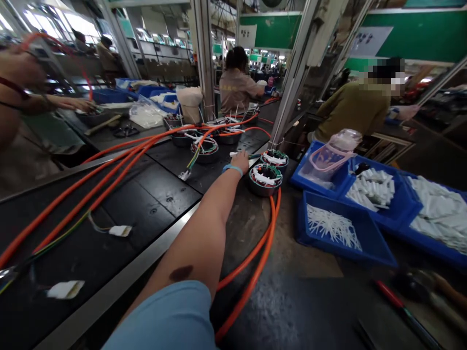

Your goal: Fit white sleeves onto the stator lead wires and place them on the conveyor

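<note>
My left arm, in a light blue sleeve, stretches forward across the bench. My left hand (pixel 241 161), with a blue band at the wrist, is closed around a wire lead (pixel 254 156). A white connector end (pixel 232 154) pokes out on the hand's left side. Just right of the hand sit two round motor stators, the nearer stator (pixel 265 179) and the farther stator (pixel 274 159), each with white sleeves and coloured wires on top. Orange cables (pixel 268 243) run from them toward me. My right hand is not in view.
A black conveyor (pixel 146 194) at left carries orange cables (pixel 120 167), white connectors (pixel 120 231) and more stators (pixel 205 149). Blue bins at right hold white ties (pixel 333 226), white sleeves and a pink bottle (pixel 333 155). A red-handled tool (pixel 388 294) lies lower right. Co-workers stand around.
</note>
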The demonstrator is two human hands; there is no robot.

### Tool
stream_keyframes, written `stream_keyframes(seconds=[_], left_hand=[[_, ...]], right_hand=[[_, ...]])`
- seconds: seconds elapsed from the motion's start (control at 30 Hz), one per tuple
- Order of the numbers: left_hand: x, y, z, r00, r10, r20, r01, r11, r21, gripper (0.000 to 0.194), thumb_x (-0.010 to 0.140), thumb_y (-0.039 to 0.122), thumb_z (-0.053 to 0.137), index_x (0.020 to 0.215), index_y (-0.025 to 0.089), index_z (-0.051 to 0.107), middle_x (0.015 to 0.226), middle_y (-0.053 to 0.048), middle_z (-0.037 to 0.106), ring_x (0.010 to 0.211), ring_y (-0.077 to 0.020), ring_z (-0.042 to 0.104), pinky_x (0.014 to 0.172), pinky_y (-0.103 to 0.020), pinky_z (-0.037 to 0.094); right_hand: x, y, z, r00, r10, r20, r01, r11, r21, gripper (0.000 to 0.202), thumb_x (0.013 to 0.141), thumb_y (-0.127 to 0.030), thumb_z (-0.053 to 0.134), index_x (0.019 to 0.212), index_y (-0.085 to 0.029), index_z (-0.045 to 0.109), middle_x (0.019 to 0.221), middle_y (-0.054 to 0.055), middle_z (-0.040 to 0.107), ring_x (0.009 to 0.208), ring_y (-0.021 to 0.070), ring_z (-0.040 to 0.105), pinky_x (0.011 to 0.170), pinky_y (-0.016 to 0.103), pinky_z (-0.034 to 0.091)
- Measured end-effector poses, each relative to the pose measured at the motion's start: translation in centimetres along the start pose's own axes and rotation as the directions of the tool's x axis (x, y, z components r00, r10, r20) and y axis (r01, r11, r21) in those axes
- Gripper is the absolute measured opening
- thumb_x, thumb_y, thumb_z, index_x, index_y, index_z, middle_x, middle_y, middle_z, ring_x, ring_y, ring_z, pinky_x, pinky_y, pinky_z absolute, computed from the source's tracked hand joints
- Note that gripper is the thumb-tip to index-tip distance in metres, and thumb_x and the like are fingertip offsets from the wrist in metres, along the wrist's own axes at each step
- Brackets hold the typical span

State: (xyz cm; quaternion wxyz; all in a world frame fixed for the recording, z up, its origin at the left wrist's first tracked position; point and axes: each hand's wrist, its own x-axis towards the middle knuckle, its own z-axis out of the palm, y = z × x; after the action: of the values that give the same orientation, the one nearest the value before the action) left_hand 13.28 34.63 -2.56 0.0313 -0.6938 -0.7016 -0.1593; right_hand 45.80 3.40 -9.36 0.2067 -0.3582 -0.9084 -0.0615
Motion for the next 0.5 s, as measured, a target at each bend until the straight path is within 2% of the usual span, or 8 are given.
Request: stream_keyframes(seconds=[0.07,0.1,0.17,0.27,0.37,0.43,0.5], left_hand=[[1.7,0.2,0.9,0.999,-0.024,0.033,0.024,1.000,0.019,0.036,0.090,0.032,0.053,0.121,0.015,0.050,0.123,-0.010,0.052,0.108,-0.0226,0.054,0.091,-0.045,0.047],[2.2,0.2,1.2,0.998,-0.037,0.055,0.036,0.999,0.030,0.035,0.090,0.033,0.053,0.120,0.015,0.051,0.121,-0.010,0.053,0.106,-0.0220,0.055,0.089,-0.044,0.048],[2.8,0.3,1.4,0.993,-0.059,0.100,0.054,0.997,0.053,0.034,0.090,0.033,0.053,0.118,0.014,0.052,0.118,-0.009,0.055,0.103,-0.0211,0.056,0.087,-0.043,0.049],[2.4,0.5,0.7,0.987,-0.063,0.146,0.052,0.996,0.077,0.034,0.090,0.036,0.052,0.116,0.014,0.054,0.112,-0.009,0.058,0.098,-0.0196,0.059,0.084,-0.040,0.051],[1.6,0.7,-1.9,0.988,-0.060,0.141,0.046,0.994,0.100,0.034,0.092,0.035,0.049,0.114,0.010,0.056,0.105,-0.014,0.062,0.093,-0.0217,0.062,0.082,-0.035,0.049],[1.3,0.4,-4.7,0.993,-0.065,0.103,0.052,0.991,0.127,0.036,0.092,0.033,0.046,0.113,0.007,0.057,0.106,-0.019,0.061,0.097,-0.0260,0.061,0.083,-0.036,0.047],[0.7,-0.4,-8.4,0.996,-0.067,0.058,0.057,0.985,0.160,0.039,0.092,0.035,0.043,0.112,0.005,0.058,0.111,-0.022,0.060,0.103,-0.0303,0.058,0.086,-0.039,0.044]], right_hand=[[3.1,1.8,1.7,0.999,0.008,0.036,-0.008,1.000,-0.002,0.039,0.063,-0.054,0.053,0.101,-0.052,0.065,0.086,-0.005,0.071,0.093,0.0355,0.065,0.051,0.043,0.054],[3.7,2.6,2.3,0.998,0.023,0.051,-0.023,1.000,-0.007,0.040,0.061,-0.052,0.056,0.100,-0.052,0.066,0.088,-0.004,0.071,0.093,0.0362,0.065,0.051,0.043,0.054],[3.3,3.7,3.1,0.996,0.045,0.074,-0.044,0.999,-0.011,0.042,0.059,-0.050,0.060,0.100,-0.054,0.065,0.091,-0.005,0.070,0.094,0.0363,0.064,0.052,0.044,0.055],[0.9,4.0,3.8,0.994,0.064,0.085,-0.063,0.998,-0.011,0.040,0.060,-0.049,0.060,0.098,-0.059,0.063,0.090,-0.009,0.070,0.096,0.0347,0.064,0.052,0.043,0.055],[-0.7,3.7,3.5,0.995,0.070,0.076,-0.069,0.998,-0.016,0.035,0.065,-0.051,0.054,0.098,-0.062,0.061,0.088,-0.012,0.069,0.098,0.0326,0.064,0.054,0.043,0.055],[-1.6,3.3,2.3,0.995,0.072,0.068,-0.071,0.997,-0.024,0.036,0.070,-0.050,0.049,0.103,-0.061,0.060,0.091,-0.013,0.069,0.101,0.0312,0.063,0.059,0.042,0.055],[-3.1,2.5,0.3,0.995,0.078,0.062,-0.076,0.997,-0.033,0.039,0.073,-0.046,0.047,0.109,-0.058,0.059,0.095,-0.012,0.069,0.101,0.0300,0.063,0.063,0.042,0.056]])
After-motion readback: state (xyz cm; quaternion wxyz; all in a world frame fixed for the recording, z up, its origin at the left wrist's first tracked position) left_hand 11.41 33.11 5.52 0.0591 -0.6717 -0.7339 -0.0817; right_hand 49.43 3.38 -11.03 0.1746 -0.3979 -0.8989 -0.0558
